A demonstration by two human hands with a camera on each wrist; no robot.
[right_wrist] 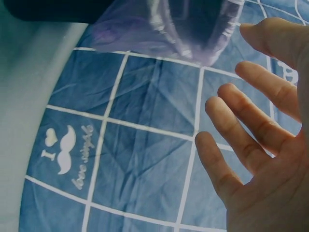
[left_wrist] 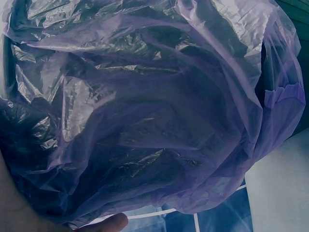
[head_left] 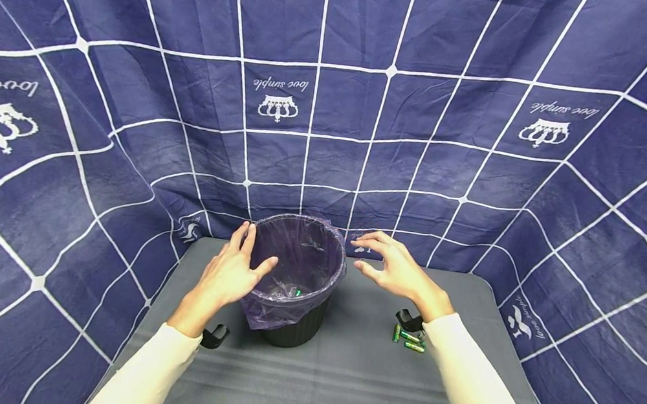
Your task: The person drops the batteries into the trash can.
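Note:
A black ribbed trash bin [head_left: 302,327] stands upright, lined with a thin purple bag [head_left: 268,317] folded over its rim. My left hand [head_left: 229,274] is at the bin's left rim, fingers extended and thumb spread over the opening. To the right of the bin, my right hand [head_left: 401,271] hovers apart from it, with spread, gently bent fingers and nothing in them. Inside the bin, a small green battery [head_left: 298,292] shows at the bottom. In the left wrist view, the crumpled bag lining [left_wrist: 159,111] fills most of the picture.
Several green batteries [head_left: 412,346] lie on the grey tabletop [head_left: 364,388], beside my right wrist and partly hidden by it. Blue cloth [head_left: 345,100] with white grid lines hangs behind the table and along both sides. Each wrist wears a black mount [head_left: 215,336].

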